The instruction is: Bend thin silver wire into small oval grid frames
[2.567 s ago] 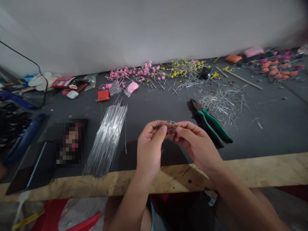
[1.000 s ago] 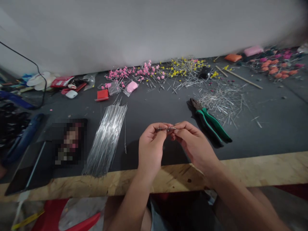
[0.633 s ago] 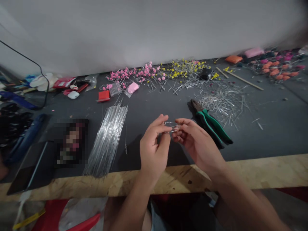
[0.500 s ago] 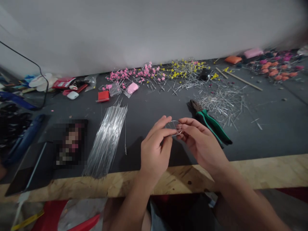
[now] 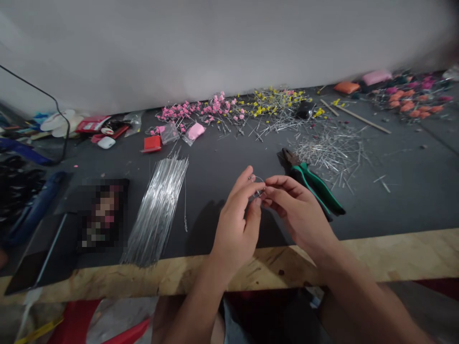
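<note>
Between my hands, above the dark table, is a small ring of thin silvery wire (image 5: 258,178), partly covered by fingers. My right hand (image 5: 292,205) pinches its right side between thumb and fingertips. My left hand (image 5: 238,217) curves around its left side, with the thumb and fingers closed in on the wire and the index finger raised. Just beyond my right hand lie pliers (image 5: 317,188) with green and black handles. To the left of my hands rests a bundle of straight silvery wires (image 5: 158,210), with one twisted wire (image 5: 185,205) alongside.
Pink-tipped wires (image 5: 201,109) and yellow-tipped wires (image 5: 276,102) lie along the wall, with loose short wires (image 5: 326,150) nearer. A red packet (image 5: 152,143), a pink clay packet (image 5: 195,131) and a wooden stick (image 5: 364,118) lie around. A tablet-like dark slab (image 5: 39,253) overhangs the wooden table edge (image 5: 172,277).
The wire ring has been turned between my fingers, from lying nearly edge-on to tilted. My left hand has shifted slightly right and lifted its index finger; my right hand keeps its pinch.
</note>
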A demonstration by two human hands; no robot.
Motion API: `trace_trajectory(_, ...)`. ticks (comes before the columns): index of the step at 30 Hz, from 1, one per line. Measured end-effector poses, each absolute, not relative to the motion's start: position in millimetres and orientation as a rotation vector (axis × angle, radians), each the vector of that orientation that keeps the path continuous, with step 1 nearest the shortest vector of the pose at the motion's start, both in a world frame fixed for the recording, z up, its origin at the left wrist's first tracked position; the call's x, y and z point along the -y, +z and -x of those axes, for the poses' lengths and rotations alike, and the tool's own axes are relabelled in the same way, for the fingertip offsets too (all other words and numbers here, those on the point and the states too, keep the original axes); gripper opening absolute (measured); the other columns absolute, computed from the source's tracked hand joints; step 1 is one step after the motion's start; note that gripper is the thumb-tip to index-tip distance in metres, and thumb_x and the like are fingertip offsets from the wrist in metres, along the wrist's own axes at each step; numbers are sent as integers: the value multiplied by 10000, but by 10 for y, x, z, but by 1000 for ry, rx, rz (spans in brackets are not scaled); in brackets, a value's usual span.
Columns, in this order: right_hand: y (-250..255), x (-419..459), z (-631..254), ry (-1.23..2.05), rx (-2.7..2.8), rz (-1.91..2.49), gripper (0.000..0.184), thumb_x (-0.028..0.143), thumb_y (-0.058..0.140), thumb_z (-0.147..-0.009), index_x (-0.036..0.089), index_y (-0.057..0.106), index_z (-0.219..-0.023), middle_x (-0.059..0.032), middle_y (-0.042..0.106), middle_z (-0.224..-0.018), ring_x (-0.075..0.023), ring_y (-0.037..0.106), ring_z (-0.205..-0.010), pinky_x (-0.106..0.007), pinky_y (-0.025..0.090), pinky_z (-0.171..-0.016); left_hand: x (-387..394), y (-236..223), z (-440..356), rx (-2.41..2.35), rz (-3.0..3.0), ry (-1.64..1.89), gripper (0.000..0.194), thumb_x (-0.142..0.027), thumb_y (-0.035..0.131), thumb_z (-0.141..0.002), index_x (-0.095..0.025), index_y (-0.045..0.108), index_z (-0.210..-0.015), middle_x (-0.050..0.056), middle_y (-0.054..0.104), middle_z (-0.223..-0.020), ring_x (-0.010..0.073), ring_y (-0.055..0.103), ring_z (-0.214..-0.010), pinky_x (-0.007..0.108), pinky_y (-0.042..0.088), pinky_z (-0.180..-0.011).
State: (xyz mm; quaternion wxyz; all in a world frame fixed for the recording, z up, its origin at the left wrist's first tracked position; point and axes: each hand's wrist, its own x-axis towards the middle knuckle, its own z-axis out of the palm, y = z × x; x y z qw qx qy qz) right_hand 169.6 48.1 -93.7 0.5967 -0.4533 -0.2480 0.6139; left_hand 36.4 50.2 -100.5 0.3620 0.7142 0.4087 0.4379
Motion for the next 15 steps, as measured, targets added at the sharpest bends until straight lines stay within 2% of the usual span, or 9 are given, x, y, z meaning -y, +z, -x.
trace_trajectory(2,-936,-475,-1680,1423,582,1039,114,170,735,-743,220,674,-824,29,656,-805,-88,607,-733,-212,497,-694,-494,-1014,-380,-1051,-1819,1144,387,-119,447,-933,-297,507,-1271,59,368,-1516,229,480,-1299,410,461,-1038)
trace_trajectory(6,-946,-481,-1684,1378,577,1078,121,169,738,-735,224,654,-802,39,640,-793,-86,591,-717,-211,486,-690,-467,-990,-409,-1080,-1812,1199,506,-101,466,-912,-334,428,-1359,34,157,-1598,257,351,-1388,416,450,-1049)
trace_trajectory(8,-951,-490,-1702,1347,582,1104,112,178,736,-738,225,653,-798,45,629,-784,-79,578,-672,-215,479,-668,-468,-980,-406,-1100,-1764,1224,536,-100,484,-899,-341,415,-1373,33,159,-1596,262,357,-1382,413,468,-1031)
trace_trajectory(11,-957,-503,-1730,1319,583,1135,109,198,735,-739,227,658,-810,47,617,-773,-81,570,-638,-230,478,-652,-498,-986,-372,-1124,-1671,1201,528,-115,494,-895,-324,423,-1375,71,371,-1505,238,509,-1260,388,520,-965)
trace_trajectory(15,-959,-514,-1748,1309,572,1150,106,198,736,-729,223,665,-804,42,611,-762,-90,578,-648,-242,481,-656,-548,-1003,-320,-1167,-1623,1100,436,-156,489,-911,-289,506,-1326,76,630,-1245,193,652,-1038,355,551,-903)
